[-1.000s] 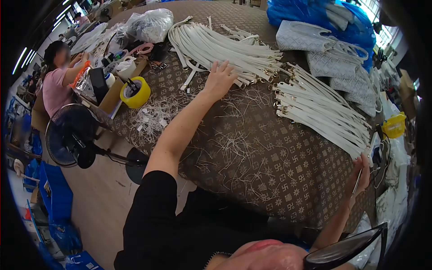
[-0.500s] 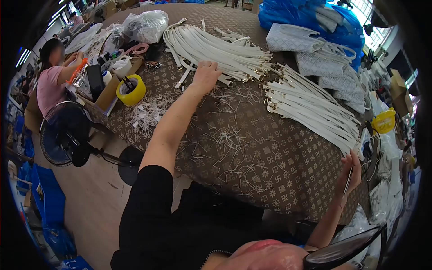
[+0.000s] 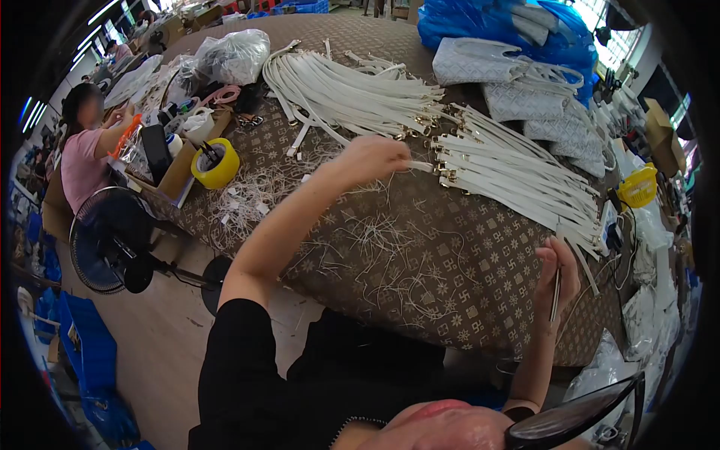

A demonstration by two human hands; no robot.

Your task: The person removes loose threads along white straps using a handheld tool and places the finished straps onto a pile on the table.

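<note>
My left hand [image 3: 379, 156] is closed on a white strap [image 3: 422, 166], whose end sticks out to the right beside the metal buckles of the right-hand strap bundle [image 3: 517, 180]. Behind the hand, a length of strap runs back to the larger pile of white straps [image 3: 345, 86]. My right hand [image 3: 559, 274], near the lower right end of the bundle, holds a slim silver metal tool [image 3: 555, 296]; its exact kind is not clear. Thin white thread scraps [image 3: 382, 236] lie on the brown patterned tablecloth [image 3: 480, 300] between my hands.
Yellow tape roll [image 3: 216, 163] and a cardboard box of supplies [image 3: 176, 169] stand at the left. White patterned bags [image 3: 525, 97] and a blue plastic bag [image 3: 517, 26] are stacked at the back right. A fan [image 3: 105, 236] and a person [image 3: 86, 154] are at the left.
My left hand has moved right from the large pile to the buckle ends of the other bundle, bringing a strap. My right hand has drawn back left and slightly down from the bundle's end.
</note>
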